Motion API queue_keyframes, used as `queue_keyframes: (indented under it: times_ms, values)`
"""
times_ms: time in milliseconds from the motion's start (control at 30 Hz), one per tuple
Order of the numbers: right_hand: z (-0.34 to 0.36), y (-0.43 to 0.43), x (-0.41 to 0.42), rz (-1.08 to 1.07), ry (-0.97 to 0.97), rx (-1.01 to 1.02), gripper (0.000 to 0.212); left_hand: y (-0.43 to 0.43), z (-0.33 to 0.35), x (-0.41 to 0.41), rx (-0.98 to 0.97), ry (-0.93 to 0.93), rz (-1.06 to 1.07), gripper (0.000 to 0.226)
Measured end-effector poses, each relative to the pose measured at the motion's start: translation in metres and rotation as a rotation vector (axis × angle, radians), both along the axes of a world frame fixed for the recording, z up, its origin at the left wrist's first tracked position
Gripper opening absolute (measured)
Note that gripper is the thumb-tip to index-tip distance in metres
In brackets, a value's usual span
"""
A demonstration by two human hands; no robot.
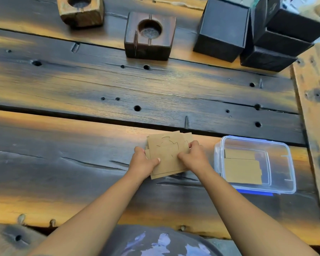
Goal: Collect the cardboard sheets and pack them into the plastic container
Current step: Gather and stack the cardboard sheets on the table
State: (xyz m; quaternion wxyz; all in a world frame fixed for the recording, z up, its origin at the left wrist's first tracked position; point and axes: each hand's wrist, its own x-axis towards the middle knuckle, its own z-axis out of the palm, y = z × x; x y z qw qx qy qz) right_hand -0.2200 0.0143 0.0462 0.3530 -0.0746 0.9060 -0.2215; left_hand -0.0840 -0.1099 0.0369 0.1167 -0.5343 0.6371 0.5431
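A loose stack of brown cardboard sheets (167,150) lies on the dark wooden table, the top sheet marked with curved cut lines. My left hand (143,160) grips the stack's left edge with the thumb on top. My right hand (193,155) grips its right edge. To the right stands a clear plastic container (283,150) with blue clips, open on top. Inside it lie more cardboard sheets (242,169), flat on the bottom.
Two wooden blocks with round holes (149,35) (80,11) stand at the far side. Black boxes (224,28) are stacked at the far right. A lighter wooden plank (315,100) runs along the table's right edge.
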Motion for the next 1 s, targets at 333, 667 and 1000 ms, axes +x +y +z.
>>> queue_keyframes:
  times_ms: [333, 667, 1000]
  values:
    - [-0.003, 0.017, -0.036, -0.026, -0.008, 0.08, 0.044, 0.027, -0.007, -0.044, -0.026, -0.048, -0.03, 0.051]
    - [-0.018, 0.022, -0.051, 0.023, -0.087, 0.119, 0.049, 0.032, -0.018, -0.055, -0.068, -0.129, -0.079, 0.055]
    - [-0.016, 0.022, -0.048, -0.021, -0.058, 0.056, 0.049, 0.033, -0.014, -0.061, -0.073, -0.172, -0.053, 0.059]
